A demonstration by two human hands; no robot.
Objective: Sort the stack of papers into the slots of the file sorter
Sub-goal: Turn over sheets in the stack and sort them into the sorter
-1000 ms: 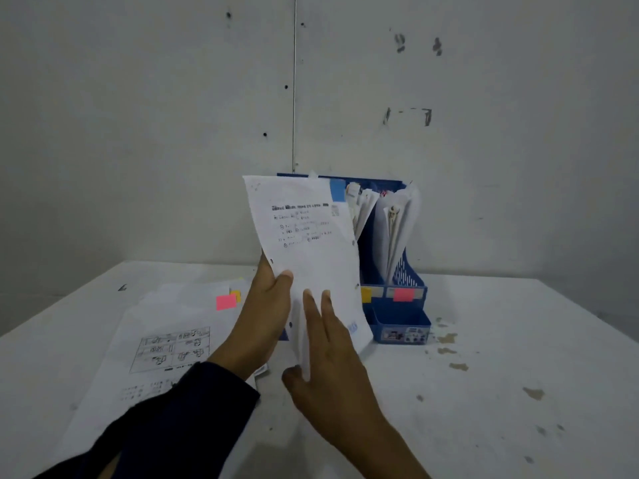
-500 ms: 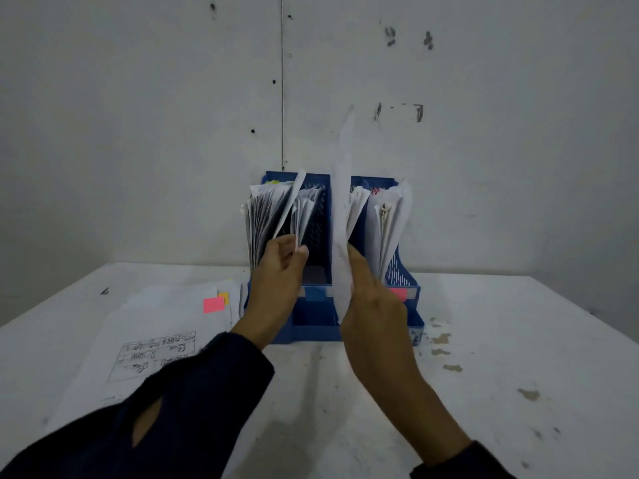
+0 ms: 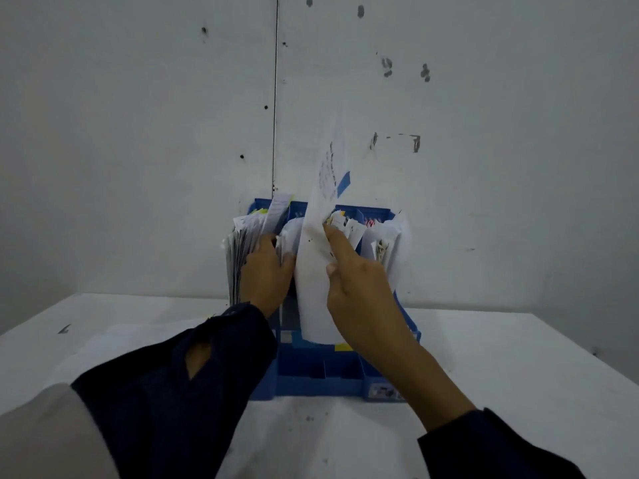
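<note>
Now filing — right hand (image 3: 359, 285) pinching sheet (image 3: 313, 271) over file sorter (image 3: 321, 375), left hand (image 3: 266, 271) parting filed papers (image 3: 242, 243) — next, slide down.

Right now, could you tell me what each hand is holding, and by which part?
The right hand pinches the upright sheet at its right edge, mid-height. The left hand presses filed papers aside, gripping nothing visibly.
</note>
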